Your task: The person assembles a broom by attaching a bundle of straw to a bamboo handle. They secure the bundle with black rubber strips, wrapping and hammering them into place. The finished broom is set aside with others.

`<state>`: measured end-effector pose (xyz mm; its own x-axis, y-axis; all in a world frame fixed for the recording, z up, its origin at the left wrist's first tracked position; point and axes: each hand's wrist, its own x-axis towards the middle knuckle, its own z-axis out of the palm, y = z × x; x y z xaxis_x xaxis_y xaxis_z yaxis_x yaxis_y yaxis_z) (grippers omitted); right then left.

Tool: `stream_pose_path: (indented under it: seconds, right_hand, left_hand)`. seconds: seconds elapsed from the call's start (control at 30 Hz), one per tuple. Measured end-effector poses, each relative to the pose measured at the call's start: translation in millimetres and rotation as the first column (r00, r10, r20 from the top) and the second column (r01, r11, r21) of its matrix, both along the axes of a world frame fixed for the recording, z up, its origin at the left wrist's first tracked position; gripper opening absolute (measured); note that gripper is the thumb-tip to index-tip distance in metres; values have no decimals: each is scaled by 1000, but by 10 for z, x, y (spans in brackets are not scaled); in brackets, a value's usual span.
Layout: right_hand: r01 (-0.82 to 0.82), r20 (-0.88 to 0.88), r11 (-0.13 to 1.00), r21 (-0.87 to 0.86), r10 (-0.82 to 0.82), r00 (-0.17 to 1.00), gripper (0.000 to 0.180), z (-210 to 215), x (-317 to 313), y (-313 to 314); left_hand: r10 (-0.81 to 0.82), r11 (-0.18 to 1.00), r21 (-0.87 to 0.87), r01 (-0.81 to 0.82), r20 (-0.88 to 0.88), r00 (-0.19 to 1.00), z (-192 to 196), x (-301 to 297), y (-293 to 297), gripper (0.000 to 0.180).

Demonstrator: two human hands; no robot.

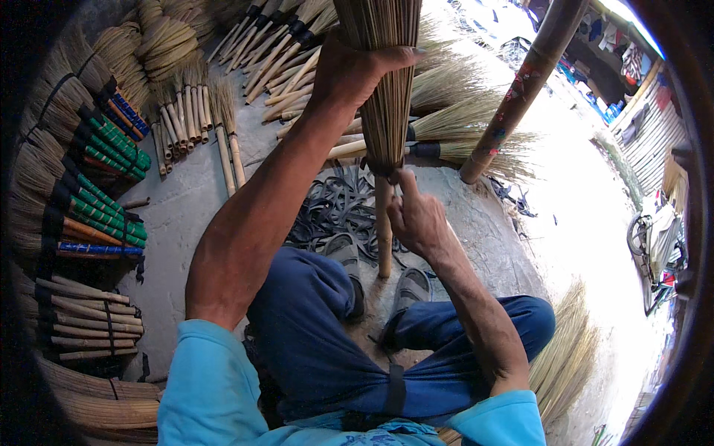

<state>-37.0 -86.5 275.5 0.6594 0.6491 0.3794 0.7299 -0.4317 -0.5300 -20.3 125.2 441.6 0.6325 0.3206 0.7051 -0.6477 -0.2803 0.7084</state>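
A grass broom stands before me with its bristles up and its bamboo handle pointing down between my sandals. My left hand is wrapped round the bristle bundle near its upper visible part, thumb across the front. Where the bristles meet the handle, a dark strip binding circles the broom. My right hand is at this binding, its index finger reaching up to touch it and the other fingers curled in. Whatever lies inside those curled fingers is hidden. Loose black strips lie in a heap behind the handle.
Finished brooms with green handles are stacked at the left. More brooms lie at the far side, beside short bamboo-handled bundles. A slanted bamboo post rises at the right. Loose grass lies near my right knee.
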Motion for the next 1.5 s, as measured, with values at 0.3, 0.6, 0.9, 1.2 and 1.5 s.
stream_pose_path:
  seconds: [0.3,0.6,0.9,1.2,1.5]
  right_hand:
    - [117,-143,993,-17,-119,983,32,-593,172,-287]
    - [314,-142,849,-425,-405,903,29,-1739,574,-1404]
    - [12,-382,886,-464,-212,899,31,-2331,379,-943]
    - [-354,-290,464,-812,205,935,36,-2807,-633,-777]
    - [-31,-344,935,-353,-99,934,68,-2224,132,-647]
  left_hand:
    - [-594,804,-230,548,-280,755,34,-334,44,54]
    - [-809,574,-319,754,-78,583,-40,-628,107,52]
    - [-523,852,-309,423,-438,731,-357,-366,-24,64]
    - [-410,903,-201,379,-664,625,-917,-238,-21,70]
    - [-245,969,-139,205,-658,712,-1227,-137,62,66]
